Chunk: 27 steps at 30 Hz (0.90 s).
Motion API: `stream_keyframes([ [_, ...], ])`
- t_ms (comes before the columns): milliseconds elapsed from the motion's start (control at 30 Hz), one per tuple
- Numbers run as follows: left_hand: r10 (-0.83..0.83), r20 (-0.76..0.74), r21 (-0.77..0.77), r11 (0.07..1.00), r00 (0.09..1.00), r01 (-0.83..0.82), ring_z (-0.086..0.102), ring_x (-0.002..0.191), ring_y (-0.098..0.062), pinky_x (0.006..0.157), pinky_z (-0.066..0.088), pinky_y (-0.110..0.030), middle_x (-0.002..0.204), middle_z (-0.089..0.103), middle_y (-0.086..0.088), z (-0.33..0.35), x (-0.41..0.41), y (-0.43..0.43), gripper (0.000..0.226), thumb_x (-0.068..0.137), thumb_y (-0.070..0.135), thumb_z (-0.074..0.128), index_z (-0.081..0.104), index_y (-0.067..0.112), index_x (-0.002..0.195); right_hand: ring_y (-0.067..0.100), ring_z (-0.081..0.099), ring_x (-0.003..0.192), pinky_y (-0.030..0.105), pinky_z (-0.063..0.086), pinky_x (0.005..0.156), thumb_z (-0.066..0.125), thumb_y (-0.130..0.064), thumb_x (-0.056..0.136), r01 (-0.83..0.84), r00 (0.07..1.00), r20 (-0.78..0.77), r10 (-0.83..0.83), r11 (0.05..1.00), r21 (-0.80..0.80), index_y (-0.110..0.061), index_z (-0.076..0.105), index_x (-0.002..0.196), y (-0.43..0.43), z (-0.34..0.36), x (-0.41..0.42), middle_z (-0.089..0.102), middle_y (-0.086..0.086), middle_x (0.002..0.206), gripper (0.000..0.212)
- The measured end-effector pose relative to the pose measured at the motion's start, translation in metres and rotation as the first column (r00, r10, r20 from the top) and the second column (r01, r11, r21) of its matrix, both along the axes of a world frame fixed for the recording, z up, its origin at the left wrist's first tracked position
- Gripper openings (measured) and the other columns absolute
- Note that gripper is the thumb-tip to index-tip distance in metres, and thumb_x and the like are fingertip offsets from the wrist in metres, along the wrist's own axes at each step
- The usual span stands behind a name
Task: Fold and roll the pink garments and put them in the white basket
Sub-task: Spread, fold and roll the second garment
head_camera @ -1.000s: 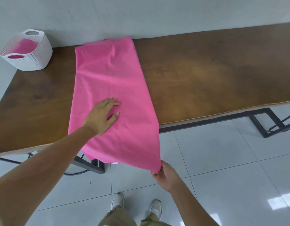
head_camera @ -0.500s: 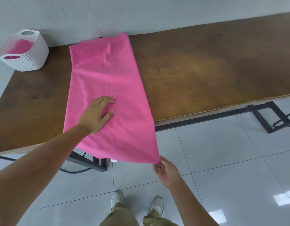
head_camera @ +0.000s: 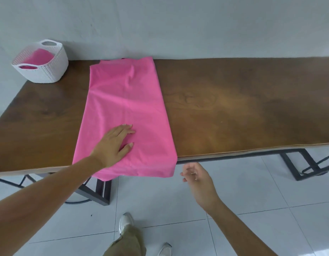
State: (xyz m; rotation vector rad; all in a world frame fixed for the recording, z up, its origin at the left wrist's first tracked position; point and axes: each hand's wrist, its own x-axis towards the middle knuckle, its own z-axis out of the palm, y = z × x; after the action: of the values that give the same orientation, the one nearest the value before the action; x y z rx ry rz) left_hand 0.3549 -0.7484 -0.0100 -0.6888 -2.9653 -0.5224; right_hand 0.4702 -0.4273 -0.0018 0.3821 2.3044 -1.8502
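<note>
A pink garment (head_camera: 126, 108), folded into a long strip, lies across the wooden table (head_camera: 243, 108) from the wall side to the front edge. Its near end hangs a little over the edge. My left hand (head_camera: 113, 143) rests flat on the garment's near part, fingers spread. My right hand (head_camera: 196, 175) hovers just right of the hanging corner, below the table edge, fingers loosely curled and holding nothing. The white basket (head_camera: 41, 61) stands at the table's far left corner with pink cloth inside it.
A grey wall runs behind the table. Black metal table legs (head_camera: 304, 163) stand on the white tiled floor. My shoes (head_camera: 125, 222) and trouser leg show at the bottom.
My right hand let go of the garment's near right corner and drew slightly right. The overhanging end shortened and now drops at the table edge. The left hand stayed pressed on the cloth.
</note>
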Motion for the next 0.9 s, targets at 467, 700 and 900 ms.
stream_keyframes([
  [467, -0.093, -0.093, 0.009, 0.996, 0.991, 0.094, 0.053, 0.117, -0.019, 0.105, 0.045, -0.035, 0.124, 0.059, 0.003, 0.029, -0.076, -0.038, 0.043, 0.096, 0.044, 0.045, 0.062, 0.018, 0.126, 0.003, 0.063, 0.091, 0.011, 0.044, 0.077, 0.060, -0.012, 0.098, -0.199, 0.930, -0.239, 0.280, 0.929, 0.313, -0.025, 0.065, 0.098, -0.074, 0.057, -0.139, 0.069, -0.016, 0.090, 0.013],
  [700, 0.222, -0.205, 0.126, 0.972, 0.953, -0.199, 0.051, 0.124, -0.030, 0.102, 0.044, -0.045, 0.129, 0.058, -0.004, 0.077, -0.203, -0.094, 0.035, 0.093, 0.023, 0.065, 0.061, 0.016, 0.128, -0.001, 0.060, 0.098, 0.011, 0.043, 0.082, 0.058, -0.015, 0.100, -0.189, 0.923, -0.235, 0.305, 0.891, 0.413, -0.029, 0.064, 0.101, -0.107, 0.063, -0.208, 0.064, -0.025, 0.102, 0.014],
  [900, 0.415, -0.090, -0.104, 0.900, 0.905, -0.423, 0.044, 0.130, -0.032, 0.107, 0.034, -0.045, 0.138, 0.054, -0.005, 0.090, -0.274, -0.111, 0.057, 0.095, 0.046, 0.060, 0.047, 0.021, 0.144, -0.005, 0.059, 0.098, 0.007, 0.041, 0.080, 0.058, -0.014, 0.100, -0.149, 0.932, -0.228, 0.283, 0.870, 0.470, -0.034, 0.062, 0.098, -0.131, 0.063, -0.248, 0.062, -0.032, 0.102, 0.020],
])
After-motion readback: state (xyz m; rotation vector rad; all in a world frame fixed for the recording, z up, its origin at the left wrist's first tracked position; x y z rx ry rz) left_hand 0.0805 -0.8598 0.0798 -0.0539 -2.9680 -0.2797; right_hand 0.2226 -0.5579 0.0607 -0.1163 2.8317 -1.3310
